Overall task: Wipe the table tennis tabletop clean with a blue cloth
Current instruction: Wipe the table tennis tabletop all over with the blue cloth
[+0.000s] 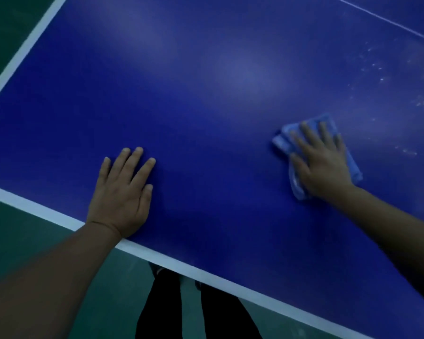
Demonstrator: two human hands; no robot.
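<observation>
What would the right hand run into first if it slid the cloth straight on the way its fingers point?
Probably nothing solid: ahead of the right hand and blue cloth lies bare tabletop, then the thin white line; the white specks sit rightward.

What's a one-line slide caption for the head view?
Right hand presses blue cloth flat on table tennis tabletop; left hand braces flat; white specks beyond.

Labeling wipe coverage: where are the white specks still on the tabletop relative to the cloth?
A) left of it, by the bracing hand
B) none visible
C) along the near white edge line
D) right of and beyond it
D: the white specks scatter across the tabletop right of and beyond the blue cloth under the right hand.
</observation>
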